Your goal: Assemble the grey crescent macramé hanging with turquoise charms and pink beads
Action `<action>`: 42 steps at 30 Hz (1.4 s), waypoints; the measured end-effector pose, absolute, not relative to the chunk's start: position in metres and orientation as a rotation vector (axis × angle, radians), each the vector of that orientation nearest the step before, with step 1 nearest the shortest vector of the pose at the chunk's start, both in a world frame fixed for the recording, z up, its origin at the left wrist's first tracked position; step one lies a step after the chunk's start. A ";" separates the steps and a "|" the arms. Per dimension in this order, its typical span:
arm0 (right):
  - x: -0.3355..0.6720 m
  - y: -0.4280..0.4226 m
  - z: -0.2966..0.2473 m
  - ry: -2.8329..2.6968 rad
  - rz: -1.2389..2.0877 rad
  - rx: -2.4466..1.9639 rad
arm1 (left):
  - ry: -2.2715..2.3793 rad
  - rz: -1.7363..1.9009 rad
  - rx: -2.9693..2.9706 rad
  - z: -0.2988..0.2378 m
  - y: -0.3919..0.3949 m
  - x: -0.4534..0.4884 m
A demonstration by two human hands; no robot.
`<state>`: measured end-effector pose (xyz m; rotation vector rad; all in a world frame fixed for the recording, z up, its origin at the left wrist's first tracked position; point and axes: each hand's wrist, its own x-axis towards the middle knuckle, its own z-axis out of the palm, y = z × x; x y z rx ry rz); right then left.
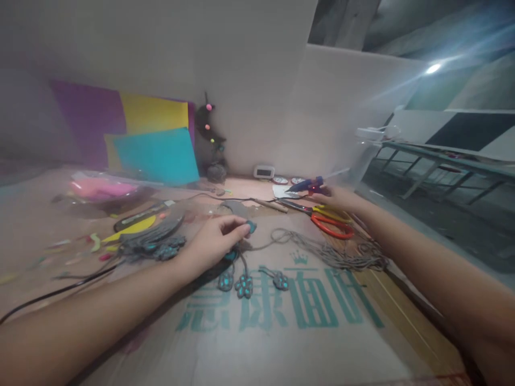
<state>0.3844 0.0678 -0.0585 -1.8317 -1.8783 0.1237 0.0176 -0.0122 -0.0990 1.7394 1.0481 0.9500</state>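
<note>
Between the thumb and fingers of my left hand (219, 238) is a small teal-and-grey piece (251, 226). Just below it, grey cords end in paw-like grey pieces with teal spots, such as a middle paw charm (243, 287) and a right paw charm (280, 280). Over at the back right, my right hand (336, 199) has its fingers around the handle of a blue hot glue gun (303, 185), its nozzle pointing left; the grip is partly blurred. Scissors with red and yellow handles (332, 226) lie just under that hand.
A heap of grey cord (341, 254) lies to the right on the printed board (322, 354). Left are grey-teal pieces (153, 246), a yellow-and-black cutter (137, 228), scraps and a pink bag (100, 187). Coloured sheets (156, 155), a decorated crescent stand (211, 134) and a small clock (264, 171) stand behind.
</note>
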 end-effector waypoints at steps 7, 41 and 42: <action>0.355 0.006 -0.042 -2.037 -0.184 -1.994 | 1.046 0.944 1.811 -0.102 -0.011 0.014; 0.235 -0.059 -0.087 -1.941 0.228 -1.075 | 0.993 0.862 1.731 -0.086 -0.031 0.021; 0.235 -0.060 -0.088 -1.941 0.221 -1.081 | 0.993 0.853 1.738 -0.086 -0.032 0.022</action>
